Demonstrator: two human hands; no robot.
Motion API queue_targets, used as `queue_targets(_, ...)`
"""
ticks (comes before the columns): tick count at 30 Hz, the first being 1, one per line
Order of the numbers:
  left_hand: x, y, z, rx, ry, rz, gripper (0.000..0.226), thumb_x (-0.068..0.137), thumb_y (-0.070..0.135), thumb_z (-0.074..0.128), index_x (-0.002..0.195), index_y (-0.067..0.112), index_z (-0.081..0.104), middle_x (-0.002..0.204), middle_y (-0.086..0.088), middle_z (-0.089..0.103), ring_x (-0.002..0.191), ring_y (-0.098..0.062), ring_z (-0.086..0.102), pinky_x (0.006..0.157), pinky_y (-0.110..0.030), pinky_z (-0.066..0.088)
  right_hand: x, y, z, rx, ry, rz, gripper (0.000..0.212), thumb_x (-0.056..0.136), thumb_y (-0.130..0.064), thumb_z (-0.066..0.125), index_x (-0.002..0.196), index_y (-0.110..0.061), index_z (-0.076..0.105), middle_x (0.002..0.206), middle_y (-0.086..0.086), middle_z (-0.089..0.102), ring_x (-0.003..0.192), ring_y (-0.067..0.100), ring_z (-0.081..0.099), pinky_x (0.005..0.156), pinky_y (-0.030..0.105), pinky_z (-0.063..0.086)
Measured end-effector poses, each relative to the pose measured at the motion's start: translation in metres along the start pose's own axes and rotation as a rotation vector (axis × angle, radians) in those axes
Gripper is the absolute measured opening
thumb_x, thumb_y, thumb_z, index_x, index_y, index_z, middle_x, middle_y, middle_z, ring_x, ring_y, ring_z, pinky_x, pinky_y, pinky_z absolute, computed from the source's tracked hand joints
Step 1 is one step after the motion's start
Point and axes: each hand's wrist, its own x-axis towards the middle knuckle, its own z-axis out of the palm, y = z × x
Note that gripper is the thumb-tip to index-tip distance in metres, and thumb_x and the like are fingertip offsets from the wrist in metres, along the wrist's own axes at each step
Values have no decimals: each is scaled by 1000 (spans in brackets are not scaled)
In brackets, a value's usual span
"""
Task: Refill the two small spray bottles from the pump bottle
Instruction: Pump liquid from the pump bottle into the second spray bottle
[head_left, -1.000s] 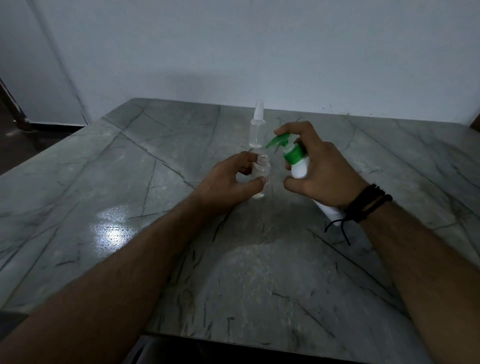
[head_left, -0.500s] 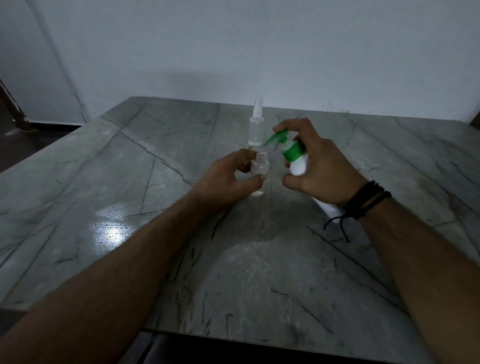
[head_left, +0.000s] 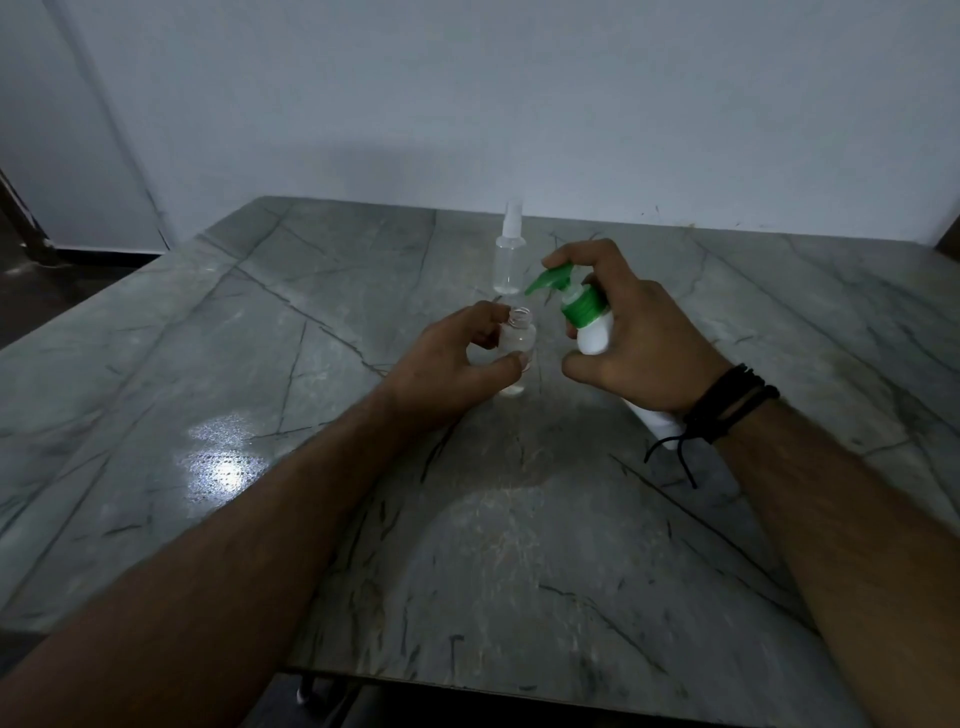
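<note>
Left hand (head_left: 447, 371) has its fingers closed round the uncapped small bottle (head_left: 517, 345), upright on the table (head_left: 779, 322); right hand (head_left: 639, 343) is wrapped round the white pump bottle (head_left: 589, 325), tilted, index finger on the green pump head. Spout tip sits just above and right of the open neck, not yet over it, so it likely needs a short leftward shift. Second spray bottle (head_left: 508, 257), capped, stands just behind; open table all round.
</note>
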Motion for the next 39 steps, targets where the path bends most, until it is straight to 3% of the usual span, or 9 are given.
queue_targets(5, 0, -1, 0, -3, 1, 6, 44, 86, 42, 67, 126, 29, 55, 117, 9, 61, 107, -5, 56, 84, -25, 47, 2, 1, 0, 17, 3, 12, 67, 71, 0, 76, 123, -27, 44, 82, 1, 65, 71, 13, 64, 65, 31, 52)
queue_targets(11, -1, 0, -1, -13, 2, 11, 43, 87, 39, 68, 126, 26, 56, 118, 8, 61, 108, -8, 57, 84, -26, 47, 1, 1, 2, -3, 18, -1, 73, 71, -2, 75, 132, -24, 44, 80, -4, 62, 68, 13, 63, 64, 29, 51)
queue_targets(17, -1, 0, 0, -11, -6, 1, 43, 88, 38, 67, 127, 25, 56, 118, 7, 61, 108, -8, 56, 82, -23, 44, 1, 1, 2, -5, 21, -13, 72, 70, -1, 76, 132, -23, 45, 78, -8, 60, 66, 14, 62, 62, 31, 52)
queue_targets(22, -1, 0, 0, -15, 8, 11, 40, 87, 38, 68, 124, 27, 57, 116, 7, 61, 106, -8, 57, 82, -25, 46, 1, 2, 0, 13, 29, 6, 65, 70, 1, 75, 125, -19, 47, 82, 2, 64, 70, 15, 64, 65, 34, 52)
queue_targets(30, -1, 1, 0, -11, 5, 10, 41, 87, 41, 67, 124, 30, 56, 117, 10, 60, 106, -4, 56, 82, -25, 47, 0, 0, 0, 12, 13, -5, 72, 70, -5, 75, 133, -24, 45, 82, -1, 62, 71, 20, 65, 66, 39, 54)
queue_targets(39, -1, 1, -1, -2, 8, 14, 41, 87, 40, 67, 125, 30, 55, 116, 11, 61, 105, -2, 56, 79, -21, 44, 0, 1, 0, 12, 23, 13, 71, 70, 0, 76, 129, -24, 46, 83, -1, 63, 74, 16, 65, 68, 34, 54)
